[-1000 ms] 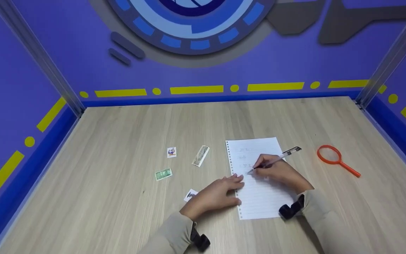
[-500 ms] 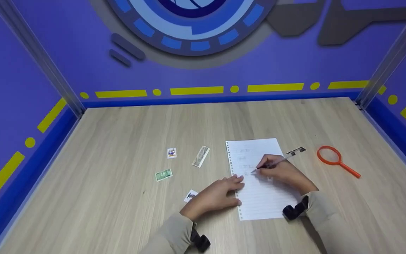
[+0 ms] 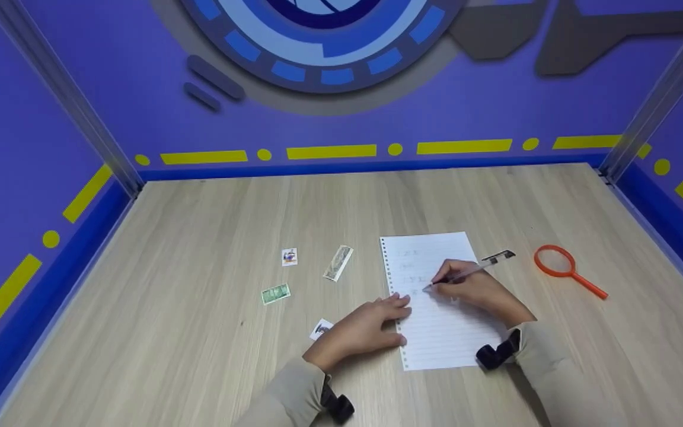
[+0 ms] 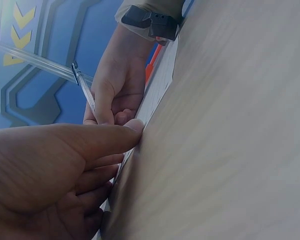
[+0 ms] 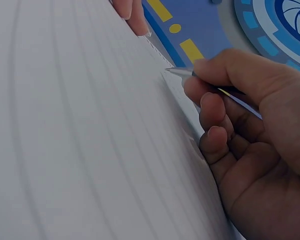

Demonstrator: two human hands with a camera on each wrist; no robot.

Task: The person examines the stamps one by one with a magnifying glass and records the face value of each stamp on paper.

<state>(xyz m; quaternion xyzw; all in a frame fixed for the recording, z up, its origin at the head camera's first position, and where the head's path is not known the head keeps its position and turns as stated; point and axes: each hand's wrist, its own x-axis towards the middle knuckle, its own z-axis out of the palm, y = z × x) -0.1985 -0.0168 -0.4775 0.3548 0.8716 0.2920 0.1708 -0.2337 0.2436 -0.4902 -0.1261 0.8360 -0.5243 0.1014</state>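
A lined sheet of paper [image 3: 436, 344] with punched holes down its left side lies on the table, and several short lines of faint handwriting show near its top. My right hand [image 3: 475, 290] pinches a clear pen [image 3: 472, 271] with a black cap end, its tip at the paper by the lowest written line. In the right wrist view the pen's metal tip [image 5: 177, 71] pokes out past the thumb and forefinger. My left hand [image 3: 362, 326] rests flat on the paper's left edge, fingers extended. Under its wrist a small black-and-white stamp [image 3: 320, 328] is partly hidden.
Left of the paper lie a long grey stamp [image 3: 338, 263], a small colourful stamp [image 3: 289, 257] and a green stamp [image 3: 275, 293]. An orange magnifying glass [image 3: 571, 274] lies to the right. Purple panels [image 3: 341, 130] wall the wooden table [image 3: 199, 237] at the back and sides.
The pen and my right hand have shifted slightly to the right along the written line, with a little more writing showing there. My left hand has stayed in place.
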